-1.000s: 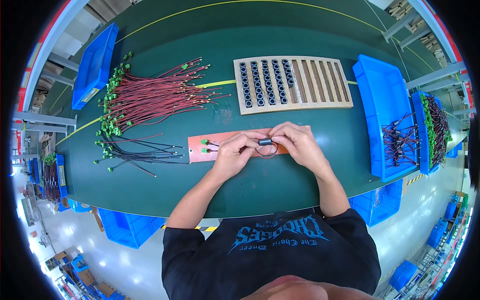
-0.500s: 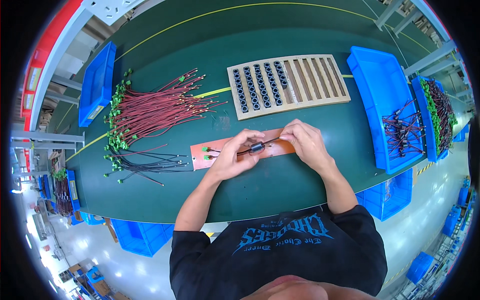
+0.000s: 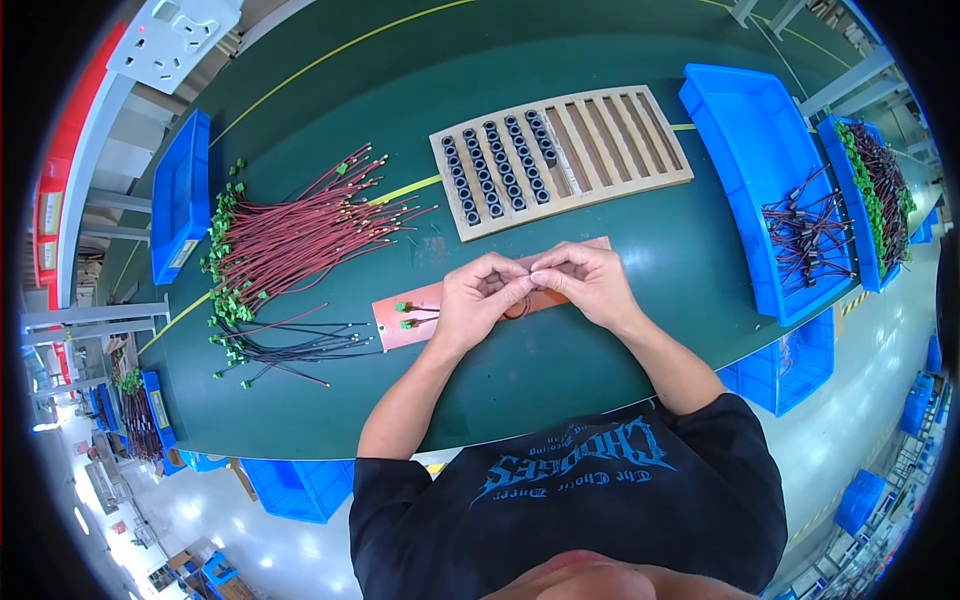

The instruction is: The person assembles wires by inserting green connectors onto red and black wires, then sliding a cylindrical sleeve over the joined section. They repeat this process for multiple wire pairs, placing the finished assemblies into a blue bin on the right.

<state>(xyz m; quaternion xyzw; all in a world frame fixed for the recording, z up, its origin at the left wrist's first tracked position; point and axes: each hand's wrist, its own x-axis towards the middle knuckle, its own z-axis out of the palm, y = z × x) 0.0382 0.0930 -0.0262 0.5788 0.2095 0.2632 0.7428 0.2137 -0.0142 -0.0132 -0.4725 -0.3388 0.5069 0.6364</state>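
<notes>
**K:** Bench status, left to right?

**M:** Empty blue bin at far left edge of green table. Next, pile of red wires with green connectors, fanned out. Below that, smaller bundle of black wires.

**K:** Hands?

**M:** Both over the copper-coloured board at table centre. Left hand and right hand meet fingertip to fingertip, fingers curled in, pinching something small between them. Dark wire loop hangs just under the pinch point, over the board. Two green connectors lie on the board's left end, wires running toward the left hand.

**K:** What exactly is in the pinch?

**M:** Can't tell for sure, fingers cover it. Probably the wire end, maybe a ring with it.

**K:** Behind the hands?

**M:** Wooden slotted tray. Left slots filled with rows of black rings, right slots bare.

**K:** Right side?

**M:** Large blue bin holding a heap of dark wire assemblies. Another bin past it, full of wires with green ends.
</notes>
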